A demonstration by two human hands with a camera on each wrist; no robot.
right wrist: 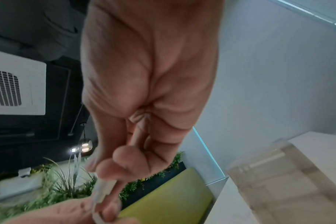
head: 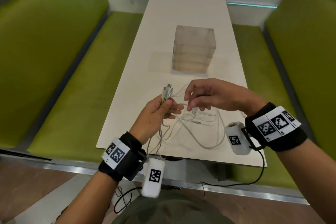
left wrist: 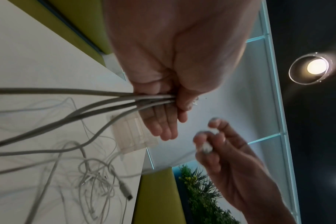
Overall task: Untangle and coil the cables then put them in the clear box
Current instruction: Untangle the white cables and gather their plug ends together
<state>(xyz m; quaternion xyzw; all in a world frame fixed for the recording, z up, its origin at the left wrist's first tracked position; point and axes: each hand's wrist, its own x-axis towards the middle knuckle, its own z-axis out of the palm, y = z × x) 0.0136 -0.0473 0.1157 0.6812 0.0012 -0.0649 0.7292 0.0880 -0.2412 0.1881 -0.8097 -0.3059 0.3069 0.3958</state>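
My left hand (head: 168, 102) grips a bundle of several white cable ends (head: 167, 92), with the connectors sticking up past the thumb. In the left wrist view the cables (left wrist: 105, 103) fan out from that hand (left wrist: 177, 98) toward the table. My right hand (head: 190, 107), just right of the left, pinches one white cable end (head: 194, 112), which also shows between its fingers (left wrist: 206, 147) (right wrist: 103, 186). A loose tangle of white cables (head: 196, 125) (left wrist: 94, 178) lies on the table below both hands. The clear box (head: 192, 49) (right wrist: 278, 181) stands behind the hands, in the middle of the table.
The narrow white table (head: 181, 5) runs away from me, and some cable hangs over its near edge (head: 158, 151). Green benches (head: 63, 78) (head: 300, 60) flank it on both sides. A white wall panel closes the far end.
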